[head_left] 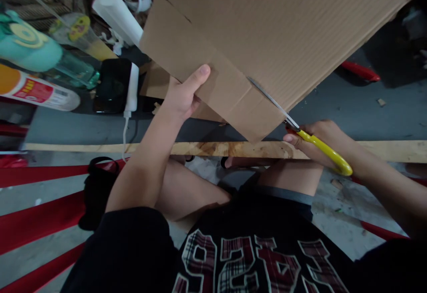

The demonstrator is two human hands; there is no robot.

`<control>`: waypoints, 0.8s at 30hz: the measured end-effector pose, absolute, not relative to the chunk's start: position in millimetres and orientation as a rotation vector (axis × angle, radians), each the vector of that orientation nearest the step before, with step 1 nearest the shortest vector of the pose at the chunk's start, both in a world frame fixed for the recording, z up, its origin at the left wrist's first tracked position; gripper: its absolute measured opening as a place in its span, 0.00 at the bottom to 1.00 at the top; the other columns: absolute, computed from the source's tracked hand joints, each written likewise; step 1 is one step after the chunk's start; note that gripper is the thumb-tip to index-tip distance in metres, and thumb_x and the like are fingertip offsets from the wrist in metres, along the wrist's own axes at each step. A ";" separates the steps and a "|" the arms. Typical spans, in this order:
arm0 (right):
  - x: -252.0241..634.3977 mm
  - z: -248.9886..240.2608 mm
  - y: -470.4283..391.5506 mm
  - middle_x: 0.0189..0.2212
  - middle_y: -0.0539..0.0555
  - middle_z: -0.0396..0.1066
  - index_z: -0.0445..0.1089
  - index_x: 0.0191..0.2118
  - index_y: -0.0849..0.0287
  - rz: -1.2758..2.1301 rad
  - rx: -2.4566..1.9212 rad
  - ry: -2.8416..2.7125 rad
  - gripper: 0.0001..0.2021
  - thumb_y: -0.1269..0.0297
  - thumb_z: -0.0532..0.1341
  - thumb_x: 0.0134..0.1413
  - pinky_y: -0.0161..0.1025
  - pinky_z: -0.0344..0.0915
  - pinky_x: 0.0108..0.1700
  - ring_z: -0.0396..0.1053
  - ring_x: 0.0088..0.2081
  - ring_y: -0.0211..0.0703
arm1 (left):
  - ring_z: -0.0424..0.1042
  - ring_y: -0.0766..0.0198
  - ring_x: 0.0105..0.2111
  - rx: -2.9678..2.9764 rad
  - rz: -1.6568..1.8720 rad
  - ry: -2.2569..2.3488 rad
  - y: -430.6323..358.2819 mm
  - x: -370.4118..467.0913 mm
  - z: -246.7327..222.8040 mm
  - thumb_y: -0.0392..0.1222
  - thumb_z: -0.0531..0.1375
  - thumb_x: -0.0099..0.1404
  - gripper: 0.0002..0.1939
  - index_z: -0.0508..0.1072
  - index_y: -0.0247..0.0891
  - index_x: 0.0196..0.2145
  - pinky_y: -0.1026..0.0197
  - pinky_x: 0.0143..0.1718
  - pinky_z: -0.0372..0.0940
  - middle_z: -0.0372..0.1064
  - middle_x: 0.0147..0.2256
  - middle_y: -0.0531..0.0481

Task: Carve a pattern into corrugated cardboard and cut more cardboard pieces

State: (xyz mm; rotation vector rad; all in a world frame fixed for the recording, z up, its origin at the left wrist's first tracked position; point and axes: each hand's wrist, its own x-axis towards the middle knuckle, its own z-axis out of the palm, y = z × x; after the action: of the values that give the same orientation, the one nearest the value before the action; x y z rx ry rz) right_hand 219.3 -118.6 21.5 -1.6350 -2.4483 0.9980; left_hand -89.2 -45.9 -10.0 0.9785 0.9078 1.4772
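Note:
A large brown cardboard sheet (267, 30) is held up at an angle over the grey table. My left hand (187, 90) grips its lower left edge, thumb on top and fingers underneath. Yellow-handled scissors (323, 150) are in my right hand (320, 137), whose fingers are mostly hidden behind the handle. One long metal blade lies over the cardboard near its lower right corner, along a cut or crease; the other blade is hidden.
A black phone (113, 86) with a white power bank, a green bottle (30, 43), an orange-and-white bottle (36, 88) and a drink cup (83, 34) are at left. A red object (360, 71) lies at right. The table's wooden edge (376, 150) runs before me.

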 end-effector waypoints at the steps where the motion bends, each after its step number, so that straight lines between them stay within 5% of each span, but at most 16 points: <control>1: 221.3 21.7 -118.4 0.13 0.49 0.51 0.57 0.18 0.53 0.979 -1.658 -2.463 0.38 0.22 0.43 0.57 0.39 0.46 0.24 0.47 0.17 0.36 | 0.77 0.57 0.53 0.985 1.484 0.910 -46.9 -88.4 -8.2 0.30 0.62 0.67 0.24 0.71 0.48 0.58 0.50 0.64 0.67 0.81 0.47 0.53; 10: 244.9 16.4 -117.8 0.19 0.49 0.58 0.67 0.29 0.57 1.195 -1.297 -2.390 0.39 0.24 0.40 0.61 0.38 0.50 0.25 0.54 0.21 0.35 | 0.60 0.55 0.70 0.996 1.445 1.126 -48.9 -77.1 2.2 0.38 0.64 0.68 0.22 0.70 0.55 0.57 0.52 0.65 0.68 0.77 0.55 0.58; 16: 265.3 22.8 -115.7 0.22 0.51 0.64 0.69 0.33 0.57 1.353 -1.366 -2.378 0.41 0.21 0.42 0.57 0.40 0.57 0.29 0.59 0.23 0.38 | 0.70 0.65 0.62 0.829 1.674 1.115 -33.1 -108.3 15.5 0.34 0.54 0.74 0.13 0.67 0.46 0.54 0.56 0.66 0.69 0.78 0.53 0.60; 20: 291.4 16.9 -99.2 0.24 0.60 0.70 0.70 0.30 0.55 1.017 -1.909 -2.536 0.45 0.16 0.37 0.49 0.47 0.60 0.34 0.67 0.28 0.50 | 0.72 0.68 0.59 0.771 1.775 1.235 -24.6 -136.2 23.2 0.36 0.57 0.75 0.10 0.66 0.48 0.50 0.58 0.67 0.68 0.78 0.51 0.66; 24: 321.5 0.6 -65.6 0.32 0.68 0.76 0.75 0.38 0.53 0.274 -2.430 -2.483 0.46 0.14 0.46 0.41 0.52 0.59 0.32 0.70 0.31 0.62 | 0.74 0.62 0.57 0.531 1.731 1.271 -25.5 -118.2 9.8 0.41 0.63 0.71 0.14 0.68 0.47 0.52 0.58 0.57 0.74 0.77 0.54 0.57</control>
State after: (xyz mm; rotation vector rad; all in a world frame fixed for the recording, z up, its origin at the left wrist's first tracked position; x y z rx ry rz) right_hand 321.5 -65.6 0.6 -2.4300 -2.4833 0.2738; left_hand -118.2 -25.5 9.8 0.5312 1.2711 1.7312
